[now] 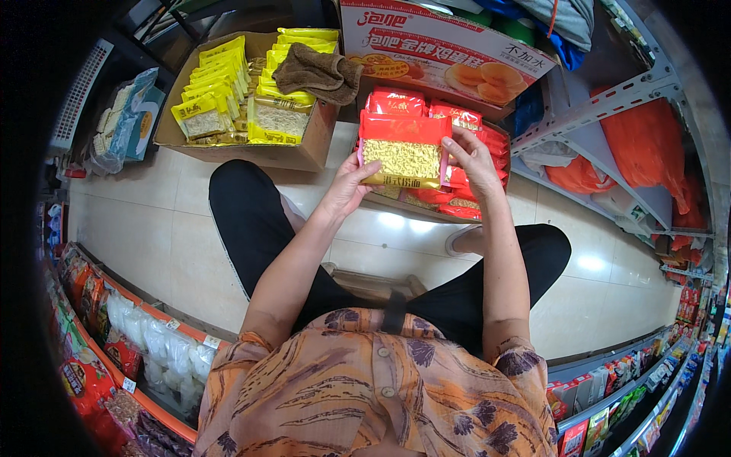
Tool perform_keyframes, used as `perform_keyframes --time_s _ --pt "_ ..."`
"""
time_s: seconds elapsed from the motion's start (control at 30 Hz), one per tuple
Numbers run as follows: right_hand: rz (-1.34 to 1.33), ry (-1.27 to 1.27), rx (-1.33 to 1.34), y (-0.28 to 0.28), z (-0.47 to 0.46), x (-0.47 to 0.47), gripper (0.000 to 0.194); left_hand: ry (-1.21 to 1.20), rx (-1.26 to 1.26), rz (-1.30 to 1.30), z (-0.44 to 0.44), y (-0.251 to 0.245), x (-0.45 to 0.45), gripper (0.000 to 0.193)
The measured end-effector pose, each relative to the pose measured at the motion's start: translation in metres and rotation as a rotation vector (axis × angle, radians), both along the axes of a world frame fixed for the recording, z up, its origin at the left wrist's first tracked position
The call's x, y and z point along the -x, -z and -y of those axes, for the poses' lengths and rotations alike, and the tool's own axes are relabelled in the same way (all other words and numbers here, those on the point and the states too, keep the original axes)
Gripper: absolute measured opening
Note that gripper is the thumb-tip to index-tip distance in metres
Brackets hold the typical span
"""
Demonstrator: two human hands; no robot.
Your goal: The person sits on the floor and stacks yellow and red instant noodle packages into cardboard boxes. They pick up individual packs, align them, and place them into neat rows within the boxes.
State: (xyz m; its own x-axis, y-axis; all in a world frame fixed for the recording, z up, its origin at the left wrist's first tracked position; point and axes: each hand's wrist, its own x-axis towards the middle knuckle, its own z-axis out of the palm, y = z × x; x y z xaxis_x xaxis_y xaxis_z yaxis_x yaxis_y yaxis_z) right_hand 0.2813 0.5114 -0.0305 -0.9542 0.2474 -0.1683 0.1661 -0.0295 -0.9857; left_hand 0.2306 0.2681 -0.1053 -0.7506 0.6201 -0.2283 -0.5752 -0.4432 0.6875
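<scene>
Between my two hands is a red and gold packet of dried noodles [402,157], its clear window facing up. My left hand [351,185] grips its lower left corner, thumb on top. At the upper right edge, my right hand [471,155] holds it with thumb and fingers. Beneath the packet stands a cardboard box [420,212] filled with more red noodle packets [397,103]; the held packet hides part of them. Left of it, another cardboard box [314,140] holds yellow noodle packets [214,111] in rows. A brown cloth [317,71] lies over that box's right side.
A printed carton [440,51] stands behind the red packets. Metal shelving [594,105] with orange bags [645,148] rises at right. A plastic-wrapped pack [117,123] lies at far left. Stocked shelves [143,311] run behind me on both sides. A low wooden stool [371,283] is under me.
</scene>
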Motion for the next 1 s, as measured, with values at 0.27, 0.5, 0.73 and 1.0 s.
perform_keyframes --time_s 0.27,0.5,0.73,1.0 --pt "0.06 0.029 0.251 0.034 0.006 0.008 0.02 -0.012 0.019 0.025 -0.001 -0.01 -0.004 0.046" --pt "0.034 0.038 0.267 0.039 0.005 0.007 0.02 -0.049 0.031 0.11 -0.002 -0.016 -0.006 0.047" --pt "-0.024 0.081 0.296 0.028 0.016 0.005 0.02 -0.015 -0.011 0.1 -0.005 -0.017 -0.005 0.05" --pt "0.003 0.122 0.304 0.026 0.02 0.007 0.02 -0.02 -0.039 0.151 -0.004 -0.017 -0.006 0.046"
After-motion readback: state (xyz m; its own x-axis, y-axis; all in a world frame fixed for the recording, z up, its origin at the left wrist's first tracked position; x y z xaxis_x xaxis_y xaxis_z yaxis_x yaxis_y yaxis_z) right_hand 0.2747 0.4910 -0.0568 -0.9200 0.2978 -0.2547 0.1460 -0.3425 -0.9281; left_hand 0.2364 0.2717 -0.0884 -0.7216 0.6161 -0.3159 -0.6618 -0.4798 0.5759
